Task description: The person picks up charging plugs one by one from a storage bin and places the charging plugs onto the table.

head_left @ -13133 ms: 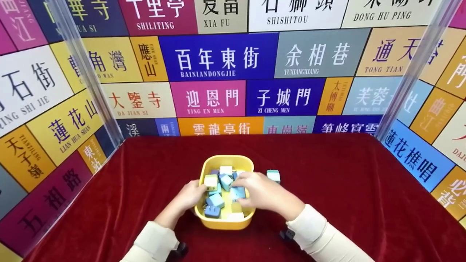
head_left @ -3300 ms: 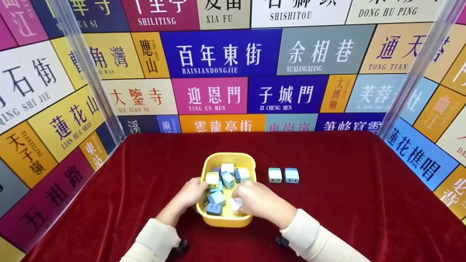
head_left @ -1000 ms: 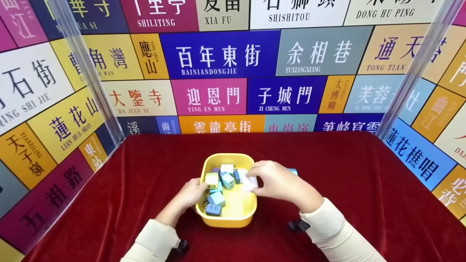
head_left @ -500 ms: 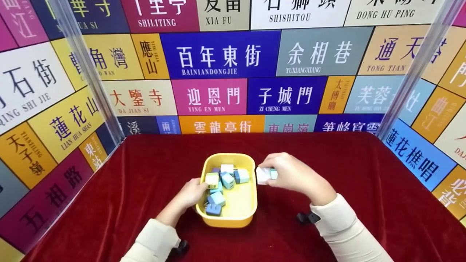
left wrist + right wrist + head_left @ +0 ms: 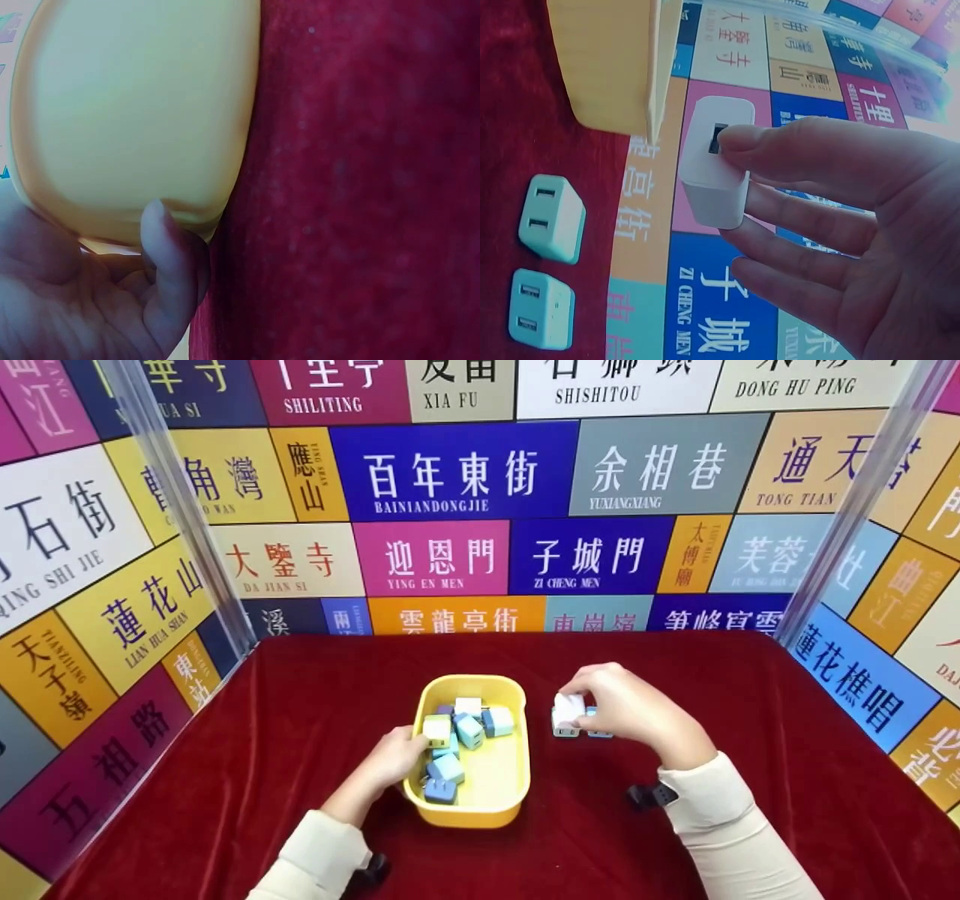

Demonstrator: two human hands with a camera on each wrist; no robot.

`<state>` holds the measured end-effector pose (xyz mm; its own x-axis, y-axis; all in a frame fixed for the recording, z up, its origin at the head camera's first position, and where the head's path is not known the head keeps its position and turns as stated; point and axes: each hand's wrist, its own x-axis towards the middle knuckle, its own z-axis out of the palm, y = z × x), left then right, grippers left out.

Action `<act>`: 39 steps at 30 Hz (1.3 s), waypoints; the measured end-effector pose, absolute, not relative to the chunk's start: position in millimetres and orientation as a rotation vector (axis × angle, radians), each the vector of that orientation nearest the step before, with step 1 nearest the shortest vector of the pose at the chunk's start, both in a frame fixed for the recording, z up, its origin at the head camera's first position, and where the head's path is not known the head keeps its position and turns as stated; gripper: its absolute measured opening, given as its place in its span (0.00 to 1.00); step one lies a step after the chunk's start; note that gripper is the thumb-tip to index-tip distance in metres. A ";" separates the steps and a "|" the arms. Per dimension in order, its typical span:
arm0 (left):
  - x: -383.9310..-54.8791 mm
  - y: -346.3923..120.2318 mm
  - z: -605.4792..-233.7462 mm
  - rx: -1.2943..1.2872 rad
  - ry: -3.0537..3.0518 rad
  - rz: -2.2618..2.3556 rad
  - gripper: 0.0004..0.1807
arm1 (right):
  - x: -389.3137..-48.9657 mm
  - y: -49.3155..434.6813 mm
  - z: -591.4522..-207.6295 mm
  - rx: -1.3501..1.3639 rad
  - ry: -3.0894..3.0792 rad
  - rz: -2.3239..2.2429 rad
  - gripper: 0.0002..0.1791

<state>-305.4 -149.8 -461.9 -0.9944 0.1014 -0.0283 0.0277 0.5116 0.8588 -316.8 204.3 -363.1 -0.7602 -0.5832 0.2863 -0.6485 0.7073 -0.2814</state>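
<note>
Between thumb and fingers my right hand (image 5: 637, 709) pinches a white USB charger (image 5: 714, 161), which has a dark port in its face. In the head view that charger overlaps the first of two chargers standing side by side on the cloth: a green-and-white one (image 5: 565, 729) and a blue-topped one (image 5: 601, 726). My left hand (image 5: 396, 757) grips the left side of a yellow bin (image 5: 472, 817), its thumb over the rim. Several chargers lie in the bin, among them a yellow-and-white one (image 5: 436, 731) near that thumb and a dark blue one (image 5: 440, 791) with prongs showing.
Dark red cloth (image 5: 315, 697) covers the table. Panels with colourful lettered signs (image 5: 450, 472) rise at the back and both sides, joined by clear corner strips (image 5: 847, 502). Inside the bin, the chargers sit mostly toward the left and far end.
A second charger joined the first on the cloth earlier. Since then my right hand has lifted the white charger from the bin and carried it right, over them. My left hand stays on the bin.
</note>
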 end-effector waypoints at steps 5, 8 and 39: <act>-305.6 -150.8 -462.4 0.121 2.670 1.513 0.14 | -321.2 216.1 -362.8 0.960 -2.754 0.580 0.14; -305.4 -150.9 -462.2 0.120 2.661 1.514 0.14 | -324.5 223.4 -363.4 0.947 -2.752 0.580 0.14; -305.6 -150.4 -463.0 0.126 2.683 1.497 0.14 | -343.9 276.3 -374.2 0.700 -2.896 0.650 0.13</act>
